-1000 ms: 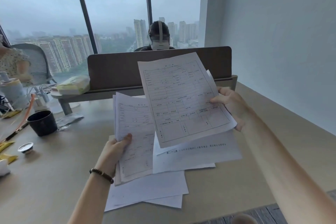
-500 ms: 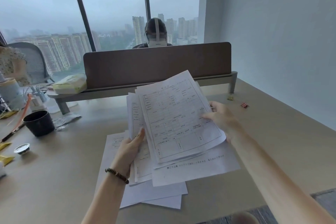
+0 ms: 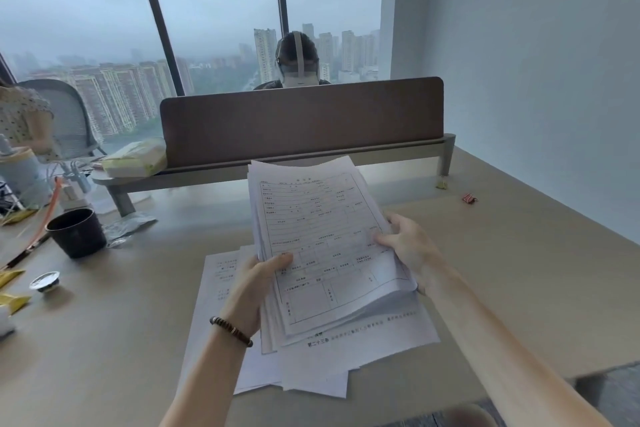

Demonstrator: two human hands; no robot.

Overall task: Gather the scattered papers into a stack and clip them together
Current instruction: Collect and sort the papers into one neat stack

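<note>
A sheaf of printed forms (image 3: 322,246) is held above the beige desk (image 3: 519,270) by both hands. Its left edge is gripped by the left hand (image 3: 254,291), thumb laid on the top sheet and fingers curled beneath; a beaded bracelet (image 3: 231,331) is worn on that wrist. The right edge is grasped by the right hand (image 3: 412,250), thumb on top and fingers wrapped under the sheaf. The sheets in the sheaf are only roughly aligned (their edges are fanned at the near end and at the far corner). More loose papers (image 3: 311,367) are spread flat on the desk below the sheaf, overlapping one another at differing angles. Two binder clips are seen lying far to the right, near the wall: a yellow binder clip (image 3: 441,185) by the leg of the divider and a red binder clip (image 3: 469,198) just beside it, well apart from the papers. A brown desk divider (image 3: 301,125) is set across the far edge. To the left, a dark cup (image 3: 76,232) and a small foil lid (image 3: 45,280) are placed on the desk.
</note>
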